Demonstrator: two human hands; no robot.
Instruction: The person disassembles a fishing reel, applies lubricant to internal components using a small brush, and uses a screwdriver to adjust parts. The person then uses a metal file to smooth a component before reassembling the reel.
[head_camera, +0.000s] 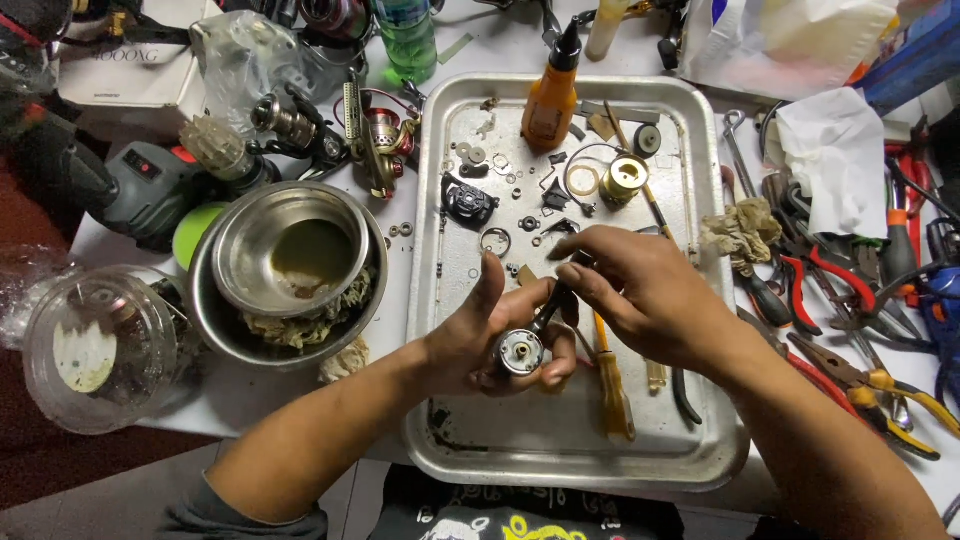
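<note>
My left hand (490, 335) grips a small round silver reel part (521, 351) over the front of a metal tray (700, 455). My right hand (640, 290) pinches a thin dark tool (549, 308) whose tip meets that part. On the tray lie several tiny washers and screws, a black reel piece (468, 200), a gold spool (626, 178), an orange oil bottle (550, 92) and a yellow-handled screwdriver (612, 390).
Left of the tray stand nested steel bowls (290, 265) with rags, a clear plastic cup (95, 345) and fishing reels (375, 135). Pliers and cutters (850, 290) lie at the right, with a crumpled cloth (742, 232), white paper (838, 155) and a green bottle (407, 38) behind.
</note>
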